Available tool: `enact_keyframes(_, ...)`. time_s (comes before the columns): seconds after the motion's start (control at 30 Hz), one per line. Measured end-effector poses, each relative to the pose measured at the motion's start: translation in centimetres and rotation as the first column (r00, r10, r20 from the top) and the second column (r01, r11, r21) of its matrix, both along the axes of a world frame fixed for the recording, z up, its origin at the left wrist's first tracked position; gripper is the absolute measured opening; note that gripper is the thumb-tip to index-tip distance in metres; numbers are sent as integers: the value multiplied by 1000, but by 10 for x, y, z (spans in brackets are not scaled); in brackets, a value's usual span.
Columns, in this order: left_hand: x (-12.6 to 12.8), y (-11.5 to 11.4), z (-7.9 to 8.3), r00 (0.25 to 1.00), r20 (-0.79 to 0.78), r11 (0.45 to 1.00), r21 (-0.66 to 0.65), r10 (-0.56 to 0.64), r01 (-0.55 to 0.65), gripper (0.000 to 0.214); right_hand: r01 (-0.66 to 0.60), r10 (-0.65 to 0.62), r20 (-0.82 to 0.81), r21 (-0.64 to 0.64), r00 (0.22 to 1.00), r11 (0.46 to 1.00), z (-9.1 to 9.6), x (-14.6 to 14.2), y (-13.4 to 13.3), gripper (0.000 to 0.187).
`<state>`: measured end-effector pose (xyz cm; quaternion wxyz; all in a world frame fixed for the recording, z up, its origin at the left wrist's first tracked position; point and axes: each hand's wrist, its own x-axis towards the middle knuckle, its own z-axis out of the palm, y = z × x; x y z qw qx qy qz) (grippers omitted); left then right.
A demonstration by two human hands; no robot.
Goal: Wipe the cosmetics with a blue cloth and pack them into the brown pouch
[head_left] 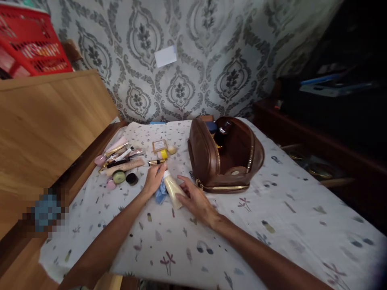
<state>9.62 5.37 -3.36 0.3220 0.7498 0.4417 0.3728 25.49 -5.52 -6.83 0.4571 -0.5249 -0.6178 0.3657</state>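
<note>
My left hand (154,179) and my right hand (195,199) meet over a cream-coloured tube (173,190) lying on the patterned white cloth (272,225). The left fingers curl around the tube's top end, and the right fingers lie along its lower side. A blue item (160,195) shows under the tube, partly hidden by the hands. An open brown leather pouch (225,155) stands just right of my hands, with a dark bottle (222,135) inside.
Several cosmetics lie in a cluster (121,163) at the left of the cloth, with a small box and yellow items (161,149) behind my hands. A wooden board (45,129) rises at left, a red basket (28,40) above it. Dark furniture (317,137) stands right.
</note>
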Motion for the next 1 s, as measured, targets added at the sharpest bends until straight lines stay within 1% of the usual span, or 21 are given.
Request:
enact_keyframes(0.1, -4, 2, -9, 1000, 22, 1000, 0, 20, -20, 54, 14, -17, 48, 57, 999, 998, -3, 0, 0, 48)
enact_keyframes(0.2, -7, 5, -14, 999, 44, 999, -22, 31, -30, 58, -5, -6, 100, 112, 995, 994, 0, 0, -1, 37)
enact_keyframes(0.3, -9, 12, -18, 997, 66, 997, -59, 49, -45, 61, 8, -28, 146, 133, 989, 991, 3, 1, -1, 35)
enact_keyframes(0.4, -11, 19, -23, 995, 71, 996, -71, 65, -60, 60, 46, -74, 190, 147, 979, 988, 0, 2, 1, 36)
enact_keyframes(0.53, -11, 21, -26, 996, 34, 996, -7, 84, -83, 50, 65, -115, 255, 195, 960, 979, -5, 3, 3, 36)
enact_keyframes(0.67, -15, 13, -21, 996, -43, 994, 79, 76, -73, 29, 46, -130, 338, 246, 932, 968, -6, 5, 4, 34)
enact_keyframes(0.73, -23, 8, -16, 991, -123, 989, 145, 59, -41, 24, 41, -135, 371, 249, 919, 968, -6, 4, 3, 34)
enact_keyframes(0.83, -42, 1, -13, 959, -283, 964, 263, 30, 48, 27, 39, -148, 407, 264, 902, 964, -6, 3, 2, 35)
enact_keyframes(0.9, -57, -2, -14, 938, -344, 942, 307, -27, 140, 29, 29, -152, 431, 278, 889, 960, -7, 3, 2, 35)
enact_keyframes(1.0, -74, -3, -19, 909, -394, 895, 343, -139, 286, 26, 30, -178, 472, 303, 864, 953, -7, 1, 4, 36)
